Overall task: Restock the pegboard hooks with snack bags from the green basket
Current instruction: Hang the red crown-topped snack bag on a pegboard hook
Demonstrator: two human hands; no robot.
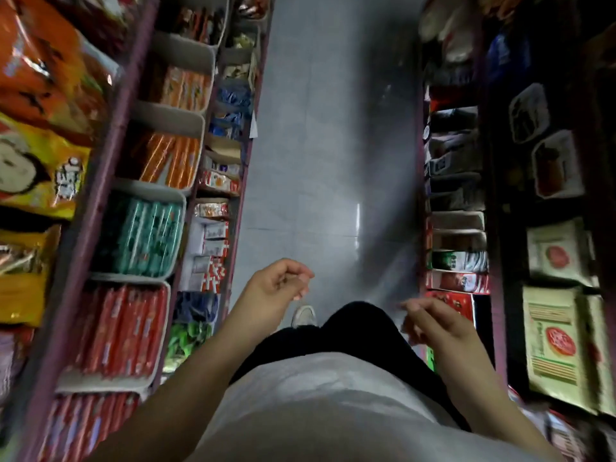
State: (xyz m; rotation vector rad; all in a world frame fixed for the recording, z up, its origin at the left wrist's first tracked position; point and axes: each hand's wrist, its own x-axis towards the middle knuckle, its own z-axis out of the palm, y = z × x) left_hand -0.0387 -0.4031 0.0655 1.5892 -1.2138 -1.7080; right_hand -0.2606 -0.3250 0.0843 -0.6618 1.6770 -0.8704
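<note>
I look straight down a narrow shop aisle. My left hand [278,288] hangs over the floor at lower centre, fingers loosely curled, holding nothing. My right hand [433,323] is lower right, fingers also loosely curled and empty. Large snack bags [36,95], orange and yellow, hang at the far left. No green basket and no pegboard hooks can be made out in this blurred frame.
The left shelf unit [100,181] carries white trays of red, teal and orange packets [140,235]. Boxed goods fill the right shelves [456,228], with pale bags [553,345] at far right. Grey tiled floor [333,145] runs between. My white shoe [304,315] shows below.
</note>
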